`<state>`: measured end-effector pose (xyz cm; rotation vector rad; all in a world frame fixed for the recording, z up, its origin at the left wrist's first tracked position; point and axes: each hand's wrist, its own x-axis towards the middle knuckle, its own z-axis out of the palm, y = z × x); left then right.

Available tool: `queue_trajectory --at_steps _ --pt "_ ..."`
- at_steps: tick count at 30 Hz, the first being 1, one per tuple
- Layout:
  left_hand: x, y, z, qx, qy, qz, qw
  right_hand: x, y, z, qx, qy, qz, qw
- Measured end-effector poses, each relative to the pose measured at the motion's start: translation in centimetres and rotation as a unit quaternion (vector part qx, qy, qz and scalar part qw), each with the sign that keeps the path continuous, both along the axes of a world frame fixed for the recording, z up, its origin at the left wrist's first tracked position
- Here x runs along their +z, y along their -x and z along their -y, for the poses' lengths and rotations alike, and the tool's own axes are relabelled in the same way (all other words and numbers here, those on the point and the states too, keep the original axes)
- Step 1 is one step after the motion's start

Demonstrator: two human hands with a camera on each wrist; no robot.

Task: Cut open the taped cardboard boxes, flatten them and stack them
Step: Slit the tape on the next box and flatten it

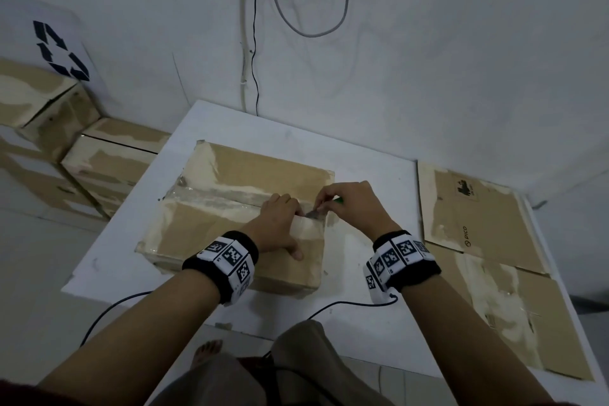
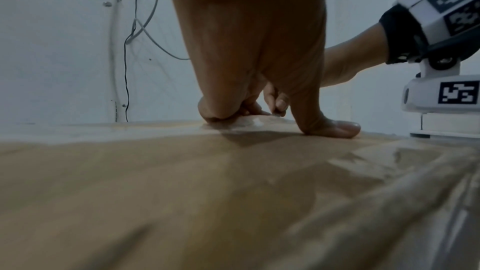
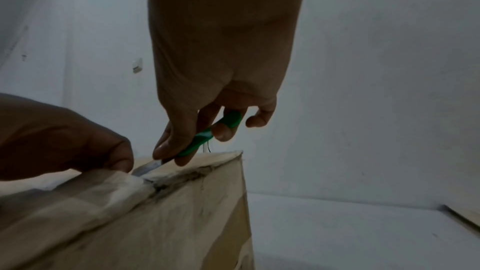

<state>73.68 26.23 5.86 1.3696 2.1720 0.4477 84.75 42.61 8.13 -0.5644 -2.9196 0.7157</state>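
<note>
A taped brown cardboard box [image 1: 211, 224] lies on the white table [image 1: 372, 168]. A clear tape strip [image 1: 214, 199] runs along its middle seam. My left hand [image 1: 280, 224] presses down on the box top beside the seam's right end, thumb flat on the cardboard, fingers bent at the seam. My right hand [image 1: 349, 204] grips a green-handled knife [image 3: 215, 132]. Its blade [image 3: 148, 168] lies in the seam at the box's right edge, just right of my left fingers [image 3: 116, 157]. In the left wrist view the left hand [image 2: 259, 108] bears on the box top [image 2: 182, 192].
Flattened cardboard sheets [image 1: 478, 208] lie stacked on the table's right side. More taped boxes [image 1: 99, 161] are piled on the floor at the left by the wall. Cables [image 1: 296, 10] hang down the wall behind the table. Thin wires [image 1: 346, 305] run from my wristbands over the near edge.
</note>
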Motion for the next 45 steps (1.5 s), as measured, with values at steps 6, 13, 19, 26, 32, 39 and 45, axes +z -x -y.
queue_trajectory --at_steps 6,13,19,26,32,39,45 --pt "0.1 -0.1 0.1 0.02 -0.019 0.013 1.0 -0.5 -0.5 0.1 0.013 -0.017 -0.034 0.999" --pt "-0.1 -0.3 0.2 0.022 -0.025 -0.006 0.999 -0.3 -0.8 -0.1 0.02 -0.089 0.051 0.995" --pt "-0.7 -0.4 -0.2 0.015 -0.028 -0.017 0.999 -1.8 -3.3 -0.4 -0.111 0.155 0.019 0.982" --pt "1.0 0.6 -1.1 0.058 -0.1 -0.072 0.991 -3.3 -5.4 1.7 -0.089 0.347 0.033 0.933" --pt "3.0 0.4 -1.0 0.058 -0.219 -0.202 0.953 -4.9 -6.3 0.6 -0.195 0.317 -0.079 0.925" --pt "6.2 -5.5 1.2 0.02 -0.064 -0.298 0.952 -4.9 -5.8 -0.7 -0.233 0.309 -0.12 0.914" --pt "1.8 -7.7 2.8 -0.012 0.083 -0.227 0.97 -4.8 -4.8 -0.6 -0.216 0.32 -0.136 0.912"
